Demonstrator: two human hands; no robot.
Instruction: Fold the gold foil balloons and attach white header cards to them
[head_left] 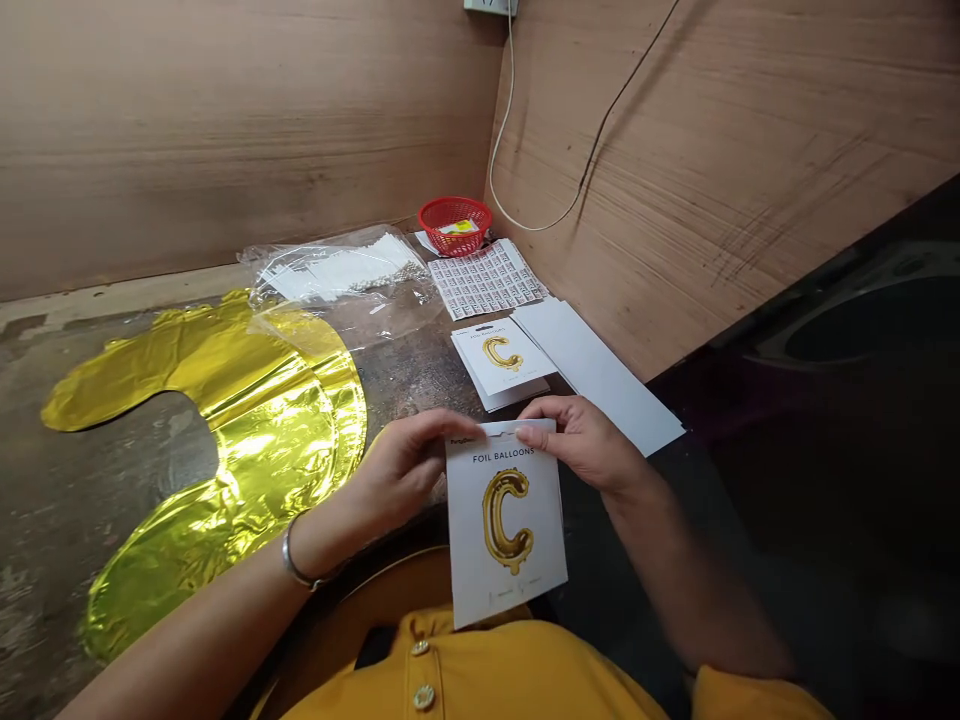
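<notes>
We hold a white card [506, 525] that says FOIL BALLOONS and has a big gold C on it. It is up in the air in front of our yellow shirt [480, 675], by the near edge of the table [405, 380]. Both hands are on it, a little apart: our left hand [412, 455] has the top left corner, and our right hand [585, 445] pinches the top edge, with the thumb in front near the hang hole. We think the step now is to handle the card by its top, and the next move calls for a soft, even grip so it does not bend. The words are the right way up for us. The long way of the card runs from our tummy out to the table, with the hole end away from us and the foot close to us. We cannot tell if anything is tucked inside. Just beyond the white card is a second C card [502, 360]. Left of the white card lie big shiny gold foil shapes [277, 430]. Past it and to the right are long white strips [592, 370]. Farther beyond it we see a sticker sheet [487, 280], a clear bag of white papers [345, 270] and a red basket [435, 232].
</notes>
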